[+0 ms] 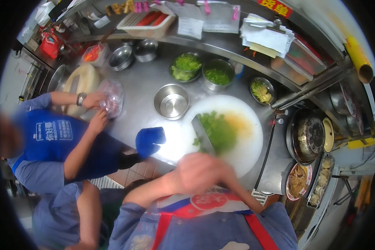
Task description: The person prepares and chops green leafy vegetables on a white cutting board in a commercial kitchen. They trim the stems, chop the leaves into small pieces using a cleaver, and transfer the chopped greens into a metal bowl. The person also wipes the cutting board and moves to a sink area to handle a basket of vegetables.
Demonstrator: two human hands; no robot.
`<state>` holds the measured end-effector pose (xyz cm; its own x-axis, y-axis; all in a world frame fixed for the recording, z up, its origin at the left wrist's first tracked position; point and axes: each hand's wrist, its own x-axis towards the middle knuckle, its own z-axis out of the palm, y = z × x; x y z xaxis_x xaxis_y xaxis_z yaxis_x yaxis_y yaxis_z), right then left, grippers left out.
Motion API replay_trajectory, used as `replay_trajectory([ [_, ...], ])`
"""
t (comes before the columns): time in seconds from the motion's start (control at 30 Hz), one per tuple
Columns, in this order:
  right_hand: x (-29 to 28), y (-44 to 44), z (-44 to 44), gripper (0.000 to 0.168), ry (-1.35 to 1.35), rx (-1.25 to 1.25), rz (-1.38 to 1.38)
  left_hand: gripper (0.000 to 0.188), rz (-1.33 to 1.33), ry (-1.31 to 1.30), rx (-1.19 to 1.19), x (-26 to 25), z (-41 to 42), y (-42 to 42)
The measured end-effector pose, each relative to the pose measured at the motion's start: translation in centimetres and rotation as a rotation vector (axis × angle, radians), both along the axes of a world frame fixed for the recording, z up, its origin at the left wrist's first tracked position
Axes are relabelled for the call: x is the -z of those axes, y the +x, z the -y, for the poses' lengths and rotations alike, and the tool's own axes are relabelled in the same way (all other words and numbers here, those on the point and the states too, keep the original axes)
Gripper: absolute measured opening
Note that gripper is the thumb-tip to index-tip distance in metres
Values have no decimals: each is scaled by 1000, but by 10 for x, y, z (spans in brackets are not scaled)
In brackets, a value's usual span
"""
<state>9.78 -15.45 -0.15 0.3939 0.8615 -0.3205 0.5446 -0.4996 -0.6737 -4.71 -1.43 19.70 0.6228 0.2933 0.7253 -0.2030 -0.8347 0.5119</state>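
A cleaver (203,134) stands tilted against chopped green leafy herbs (217,131) on a round white cutting board (253,150). Orange-brown staining marks the board's upper right part. My right hand (223,167), blurred, is at the near end of the cleaver and appears closed around its handle, which is hidden. My left hand (195,172) overlaps it at the board's near edge; its fingers are too blurred to tell whether they grip anything. An empty steel bowl (172,101) touches or nearly touches the board's left side.
A co-worker in a blue apron (56,134) handles a plastic bag of meat (112,98) at left; another person's arm (89,212) is below. Bowls of greens (186,67) stand behind the board. Blue fabric (150,140) lies near the table edge. A metal shelf (212,47) overhangs the back.
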Motion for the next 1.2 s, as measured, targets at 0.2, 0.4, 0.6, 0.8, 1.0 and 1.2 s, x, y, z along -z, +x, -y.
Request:
replay_trajectory([
  [0.2, 1, -3, -3, 33, 6, 9, -8, 18, 183, 271, 184, -89, 4, -16],
  [0.4, 14, 1, 4, 32, 37, -50, 25, 8, 261, 235, 150, -93, 22, -23],
  [0.6, 8, -1, 4, 31, 91, -34, 54, 12, 173, 242, 199, -82, 8, -28],
  [0.8, 10, -9, 5, 32, 113, -70, 113, 18, -90, -586, -444, 100, -29, -18],
  [1.0, -7, -16, -1, 32, 39, -50, 150, 37, -327, -594, -426, 245, -17, -13],
  [1.2, -7, -20, -3, 31, 34, -12, 144, 50, -432, -481, -366, 242, -5, 1],
])
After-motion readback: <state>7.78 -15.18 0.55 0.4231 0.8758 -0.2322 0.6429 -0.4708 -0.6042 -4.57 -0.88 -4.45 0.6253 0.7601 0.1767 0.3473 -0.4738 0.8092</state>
